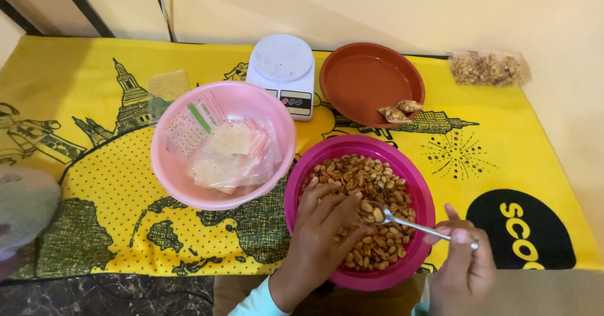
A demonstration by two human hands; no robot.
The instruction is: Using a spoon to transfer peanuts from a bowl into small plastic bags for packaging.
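Left hand point(324, 218) is down in the magenta bowl point(302, 190), fingers spread loosely and resting on the roasted peanuts point(371, 184), not clearly gripping anything. Right hand point(462, 262) sits at the bowl's right rim, pinched closed on the handle of a metal spoon point(409, 223); the spoon's bowl lies in the nuts just beside the left fingertips, a few peanuts on it. Magenta bowl is near the front edge of the yellow printed tablecloth point(94, 165), right of centre. Pink bowl point(170, 177) touches it on the left, holds small clear zip bags point(229, 155) with red and green strips. Behind: white kitchen scale point(282, 64), nothing on its platform, then a brown plate point(365, 77) with two filled packets point(400, 110) at its near right edge. Clear bag of nuts point(487, 69) at the far right by the wall. Another empty zip bag point(167, 89) lies flat behind the pink bowl
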